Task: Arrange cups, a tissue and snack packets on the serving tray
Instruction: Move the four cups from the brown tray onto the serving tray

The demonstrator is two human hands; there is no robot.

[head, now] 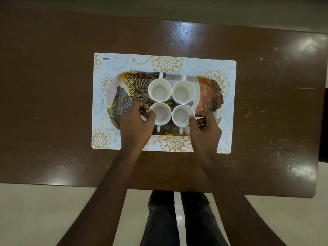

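Observation:
Several white cups stand in a tight square on the leaf-patterned serving tray (124, 82). The far left cup (159, 89) and far right cup (183, 91) have handles pointing away from me. My left hand (136, 121) pinches the rim of the near left cup (162, 113). With its fingertips my right hand (204, 126) grips the rim of the near right cup (182, 115). Both near cups have handles pointing toward me. All cups look empty. No tissue or snack packets are in view.
The tray rests on a white placemat (229, 103) with gold floral print, on a dark brown table (275, 121). My legs and a pale floor show below the table's near edge.

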